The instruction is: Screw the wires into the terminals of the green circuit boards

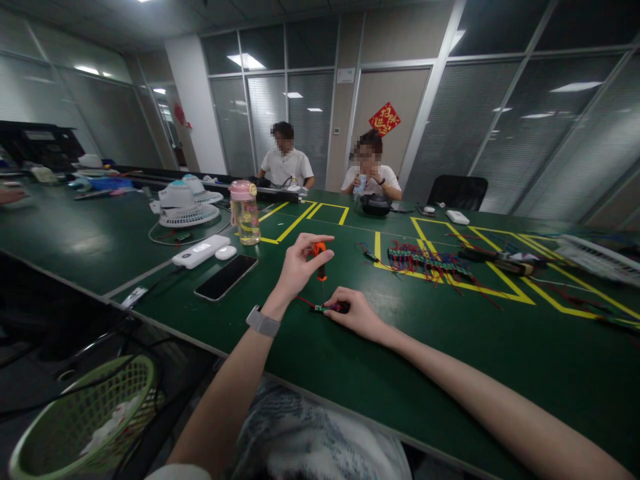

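Note:
My left hand (299, 263) is at an orange and black screwdriver (321, 268), its curled fingers at the top of the handle while the index finger and thumb stretch out past it. The screwdriver stands upright, its thin shaft pointing down at a small green circuit board (319, 309). Pinched between the thumb and fingers of my right hand (354, 312), the board lies low against the table; a red wire runs out to its left. The exact contact of the screwdriver tip is too small to make out.
On the green table (310, 353), several wired circuit boards (430, 261) lie right of my hands. To the left are a phone (227, 277), a white power strip (201, 251), a bottle (245, 217) and white fans (186, 203). Two people sit opposite. A green basket (90, 400) stands below the edge.

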`<move>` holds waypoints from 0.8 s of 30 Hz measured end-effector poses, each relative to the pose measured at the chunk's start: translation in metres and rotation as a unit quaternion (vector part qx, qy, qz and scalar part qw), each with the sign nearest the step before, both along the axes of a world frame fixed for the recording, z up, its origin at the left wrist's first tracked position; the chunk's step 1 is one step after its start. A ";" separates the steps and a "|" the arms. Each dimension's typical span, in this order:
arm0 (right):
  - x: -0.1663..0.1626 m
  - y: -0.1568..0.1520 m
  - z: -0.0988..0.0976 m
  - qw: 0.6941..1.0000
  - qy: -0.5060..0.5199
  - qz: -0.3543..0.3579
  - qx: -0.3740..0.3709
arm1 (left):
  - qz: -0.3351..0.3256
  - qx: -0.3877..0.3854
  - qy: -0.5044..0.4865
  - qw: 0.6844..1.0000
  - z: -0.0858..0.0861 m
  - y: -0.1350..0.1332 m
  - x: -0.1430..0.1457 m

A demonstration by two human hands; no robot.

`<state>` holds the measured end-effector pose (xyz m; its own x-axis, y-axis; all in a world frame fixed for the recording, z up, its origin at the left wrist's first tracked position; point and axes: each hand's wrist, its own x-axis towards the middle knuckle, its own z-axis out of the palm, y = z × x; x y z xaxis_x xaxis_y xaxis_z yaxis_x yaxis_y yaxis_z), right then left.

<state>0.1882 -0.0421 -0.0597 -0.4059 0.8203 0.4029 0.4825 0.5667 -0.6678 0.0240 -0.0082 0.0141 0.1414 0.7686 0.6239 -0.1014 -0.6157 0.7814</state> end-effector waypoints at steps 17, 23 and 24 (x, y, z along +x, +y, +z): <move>0.001 -0.001 0.001 1.000 -0.008 -0.002 0.006 | -0.149 -0.066 -0.082 0.983 0.002 -0.001 0.003; 0.001 0.000 0.000 1.000 -0.006 -0.001 0.009 | -0.045 -0.022 -0.019 0.999 0.000 0.000 0.000; 0.001 0.000 -0.001 1.000 -0.006 -0.001 0.009 | -0.033 -0.008 -0.009 0.999 0.000 0.000 -0.001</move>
